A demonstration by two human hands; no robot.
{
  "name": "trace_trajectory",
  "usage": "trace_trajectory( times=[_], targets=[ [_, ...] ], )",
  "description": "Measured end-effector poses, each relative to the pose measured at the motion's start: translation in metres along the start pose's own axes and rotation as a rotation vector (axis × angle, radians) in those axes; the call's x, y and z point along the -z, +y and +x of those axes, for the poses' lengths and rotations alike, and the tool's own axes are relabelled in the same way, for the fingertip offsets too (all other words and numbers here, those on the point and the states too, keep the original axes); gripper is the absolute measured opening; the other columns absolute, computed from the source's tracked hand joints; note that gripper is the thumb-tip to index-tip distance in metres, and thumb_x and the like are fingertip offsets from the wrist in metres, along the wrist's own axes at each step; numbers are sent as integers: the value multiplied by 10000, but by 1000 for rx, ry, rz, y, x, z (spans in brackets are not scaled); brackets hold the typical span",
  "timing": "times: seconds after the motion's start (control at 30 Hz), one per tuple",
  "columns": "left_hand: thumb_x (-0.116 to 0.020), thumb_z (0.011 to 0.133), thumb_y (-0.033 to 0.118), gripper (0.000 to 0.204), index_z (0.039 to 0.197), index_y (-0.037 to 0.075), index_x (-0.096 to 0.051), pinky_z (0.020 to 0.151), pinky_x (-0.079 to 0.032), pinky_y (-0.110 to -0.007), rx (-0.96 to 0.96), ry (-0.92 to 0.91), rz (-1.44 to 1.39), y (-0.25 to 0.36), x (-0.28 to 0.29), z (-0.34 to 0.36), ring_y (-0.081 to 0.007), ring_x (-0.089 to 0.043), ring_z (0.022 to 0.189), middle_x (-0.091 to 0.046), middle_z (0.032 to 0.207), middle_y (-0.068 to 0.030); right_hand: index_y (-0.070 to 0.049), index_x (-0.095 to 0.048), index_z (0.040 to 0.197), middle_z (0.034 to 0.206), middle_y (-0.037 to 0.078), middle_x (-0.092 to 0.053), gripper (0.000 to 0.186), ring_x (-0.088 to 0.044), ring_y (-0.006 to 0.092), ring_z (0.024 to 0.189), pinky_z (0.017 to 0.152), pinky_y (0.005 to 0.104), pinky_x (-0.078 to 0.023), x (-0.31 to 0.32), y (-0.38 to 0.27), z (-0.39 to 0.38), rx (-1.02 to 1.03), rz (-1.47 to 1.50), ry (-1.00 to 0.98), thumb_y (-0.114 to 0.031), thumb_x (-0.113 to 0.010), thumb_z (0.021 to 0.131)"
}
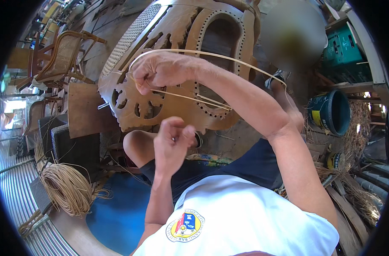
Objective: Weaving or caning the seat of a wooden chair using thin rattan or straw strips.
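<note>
Head view: right hand (160, 71) is reaching to 11 o'clock, fingers clamping on a long, thin, pale-tan cane strand (181, 50). The strand is arcing from the fist past 12 o'clock toward 2, over a brown, carved, hole-drilled wooden panel (179, 114). A second pale run is slanting lower across the panel; can't tell if it's the same piece. Left hand (173, 145) is hovering near centre, toward 8 o'clock, fingers curling; can't tell if they're gripping anything.

Handling, my judgement: strand is looking light, springy, smooth, maybe slippery, probably cracking if bent sharply; pinch near the working end, guiding the loop loosely. Panel is looking heavy and rigid; grab the thick outer edge, not the thin cutwork.

Counts: hands, two; pale runs showing, two; panel, one, its oval opening, one; tan cane coil (77, 194) lying at 8 o'clock, one; dark-teal round bucket (326, 102) sitting at 3, one. Drilled holes: many, not counting.
</note>
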State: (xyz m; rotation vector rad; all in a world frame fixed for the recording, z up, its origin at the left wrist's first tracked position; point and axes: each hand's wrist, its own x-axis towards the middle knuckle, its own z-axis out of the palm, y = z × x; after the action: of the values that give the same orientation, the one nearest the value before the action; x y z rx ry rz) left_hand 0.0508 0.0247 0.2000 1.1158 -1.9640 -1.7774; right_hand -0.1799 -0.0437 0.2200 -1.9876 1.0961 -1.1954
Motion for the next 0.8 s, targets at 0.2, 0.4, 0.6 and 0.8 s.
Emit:
trace_trajectory(
  times=[0.2, 0.4, 0.6, 0.8],
  targets=[
    [-704, 990, 219, 417, 1276, -57, -579, 572, -511, -196, -180, 154, 39, 38, -14, 31, -70, -644, 696, -694, 889, -58, -36, -736, 857, 849, 43, -688, 95, -634, 203, 913, 828, 333, -512, 10, -19, 19, 62, 106, 103, -2, -682, 787],
    [-682, 998, 185, 204, 961, -9, -732, 644, -526, -276, -321, 129, 342, 24, -18, 66, -132, -668, 742, -715, 952, -71, -60, -776, 915, 934, 51, -725, 98, -643, 203, 957, 870, 333, -516, 9, -38, 14, 160, -101, 130, -121, -756, 841],
    [-648, 985, 123, 126, 921, 16, -670, 788, -505, -371, -810, 337, 736, 7, -22, 76, -290, -652, 865, -710, 973, -100, -80, -775, 997, 971, 25, -774, 141, -707, 128, 927, 840, 289, -546, 53, -41, -65, 10, 306, 569, -177, -681, 956],
    [-638, 984, 141, 145, 883, 36, -646, 791, -493, -391, -831, 378, 711, 5, -27, 78, -292, -641, 854, -689, 953, -77, -83, -686, 956, 890, 12, -627, 143, -542, 145, 847, 730, 272, -426, 155, -115, -309, 257, 743, 1159, -190, -770, 911]
  ],
)
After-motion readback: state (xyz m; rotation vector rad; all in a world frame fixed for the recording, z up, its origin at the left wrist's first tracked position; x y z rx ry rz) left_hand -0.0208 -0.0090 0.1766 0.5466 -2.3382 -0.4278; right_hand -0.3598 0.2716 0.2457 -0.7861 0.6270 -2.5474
